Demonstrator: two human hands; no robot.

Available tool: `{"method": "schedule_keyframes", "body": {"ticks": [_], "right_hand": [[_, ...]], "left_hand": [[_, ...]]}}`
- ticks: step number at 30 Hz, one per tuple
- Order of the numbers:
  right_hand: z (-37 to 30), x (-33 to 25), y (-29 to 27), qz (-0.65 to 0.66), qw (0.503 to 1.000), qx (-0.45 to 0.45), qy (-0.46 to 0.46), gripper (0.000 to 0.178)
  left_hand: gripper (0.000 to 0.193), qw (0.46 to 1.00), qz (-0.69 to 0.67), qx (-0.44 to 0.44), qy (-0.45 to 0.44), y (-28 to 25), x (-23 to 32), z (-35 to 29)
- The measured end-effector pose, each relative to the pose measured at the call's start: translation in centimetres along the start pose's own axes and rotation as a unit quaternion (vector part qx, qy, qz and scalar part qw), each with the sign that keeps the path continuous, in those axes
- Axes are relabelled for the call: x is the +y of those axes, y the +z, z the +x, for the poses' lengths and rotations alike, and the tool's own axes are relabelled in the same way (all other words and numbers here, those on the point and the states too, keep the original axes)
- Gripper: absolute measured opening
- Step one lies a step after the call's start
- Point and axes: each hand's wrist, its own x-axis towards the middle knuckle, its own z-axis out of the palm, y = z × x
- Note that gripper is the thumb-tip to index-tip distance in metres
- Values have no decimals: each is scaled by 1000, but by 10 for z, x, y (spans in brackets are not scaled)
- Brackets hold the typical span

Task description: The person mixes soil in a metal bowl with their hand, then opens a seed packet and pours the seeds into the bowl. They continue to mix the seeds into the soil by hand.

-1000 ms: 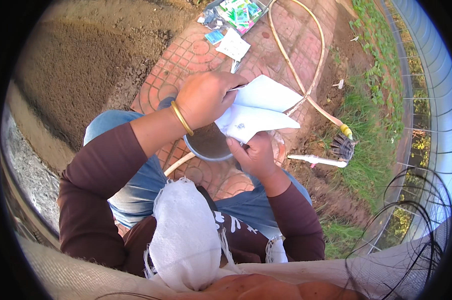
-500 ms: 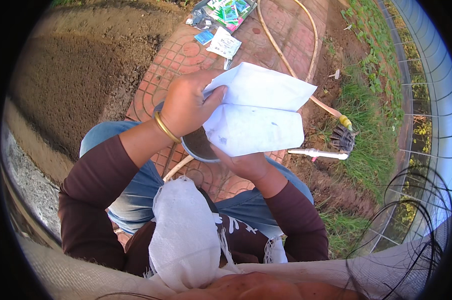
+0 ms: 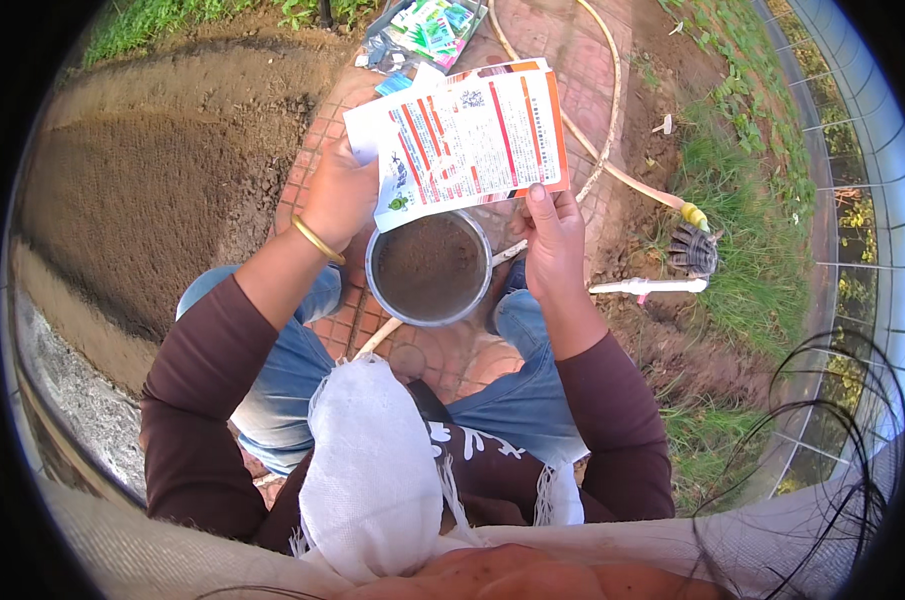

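Note:
My left hand (image 3: 344, 195) grips the left side of a white and orange printed paper packet (image 3: 472, 145), whose plain white inner side shows at the left edge. At the packet's lower right corner, my right hand (image 3: 555, 235) pinches it with the thumb on top. The printed face is turned up toward me. Just below the packet stands a round grey bucket (image 3: 374, 285) filled nearly to the rim with dark brown soil (image 3: 427, 265). The packet covers part of the paving behind it.
Farther off, a tray (image 3: 477, 22) holds several colourful packets, with a blue packet (image 3: 393, 84) beside it. A hose (image 3: 612, 120) loops over the red paving toward a white pipe (image 3: 652, 287) at the right. Bare soil (image 3: 162, 190) lies left; grass and wire fencing edge the right.
The packet was spread with its blank white inside facing me; now its printed side shows, and it sits higher. My right hand has moved up and right to its corner, uncovering the bucket.

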Motion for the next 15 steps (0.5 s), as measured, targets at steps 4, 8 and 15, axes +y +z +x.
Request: {"method": "schedule_keyframes", "body": {"ticks": [4,8,15], "right_hand": [[-12,-9,27,109,986,-106,64,48],[-16,-3,28,61,990,-107,73,39],[-10,1,22,-98,986,-51,-126,26]], "left_hand": [[22,1000,-14,2,-4,4,-8,-4],[22,998,34,-38,30,12,-8,-9],[45,997,-35,-28,-64,17,13,-10]]}}
